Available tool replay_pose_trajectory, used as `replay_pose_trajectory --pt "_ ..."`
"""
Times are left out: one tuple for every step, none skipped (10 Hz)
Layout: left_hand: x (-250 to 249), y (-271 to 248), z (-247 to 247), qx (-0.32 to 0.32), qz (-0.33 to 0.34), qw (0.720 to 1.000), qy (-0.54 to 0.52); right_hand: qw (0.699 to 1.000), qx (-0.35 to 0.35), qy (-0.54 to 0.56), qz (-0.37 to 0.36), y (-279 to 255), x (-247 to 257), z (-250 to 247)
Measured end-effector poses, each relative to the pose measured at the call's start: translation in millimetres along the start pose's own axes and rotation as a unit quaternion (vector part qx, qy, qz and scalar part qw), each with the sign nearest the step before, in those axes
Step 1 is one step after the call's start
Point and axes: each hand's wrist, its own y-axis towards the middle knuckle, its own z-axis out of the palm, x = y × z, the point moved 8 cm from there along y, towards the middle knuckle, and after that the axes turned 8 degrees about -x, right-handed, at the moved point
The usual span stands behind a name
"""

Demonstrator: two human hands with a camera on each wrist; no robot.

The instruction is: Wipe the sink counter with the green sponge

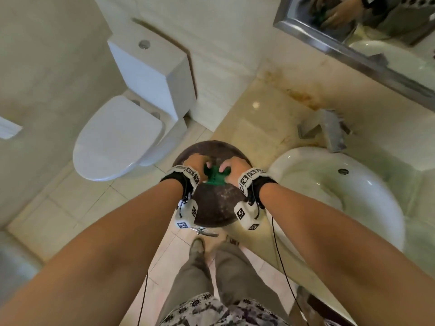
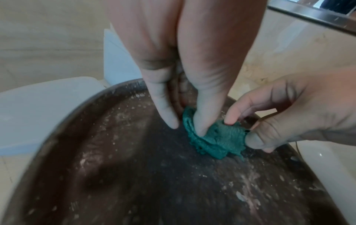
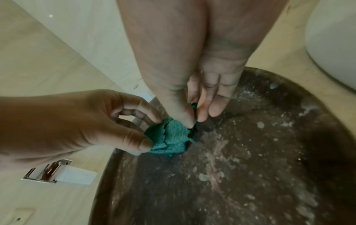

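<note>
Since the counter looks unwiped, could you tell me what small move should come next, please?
Probably lift the sponge off the dark tray toward the counter: both the left hand and right hand pinch it there, and stains show by the faucet.

Setting: domestic-style bathroom. Evidence: white toilet (image 1: 117, 137) with lid down and cistern (image 1: 150, 74) behind it, against a tiled wall; white basin (image 1: 367, 198) set in a beige marble desk (image 1: 259, 118) with a metal tap (image 1: 329, 128); framed mirror (image 1: 353, 52) above; paper-roll holder (image 3: 57, 172) on wall; pale tiled floor (image 1: 70, 208).
</note>
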Motion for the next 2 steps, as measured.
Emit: replay_pose_trajectory --pt "2.9 5.8 4.6 0.013 0.009 0.999 0.033 1.000 0.012 -0.005 -0.001 4.7 -6.2 0.6" --pt "4.7 9.8 -2.6 0.012 0.017 0.999 0.046 1.000 -0.004 0.008 -0.002 8.8 -9.9 -6.2"
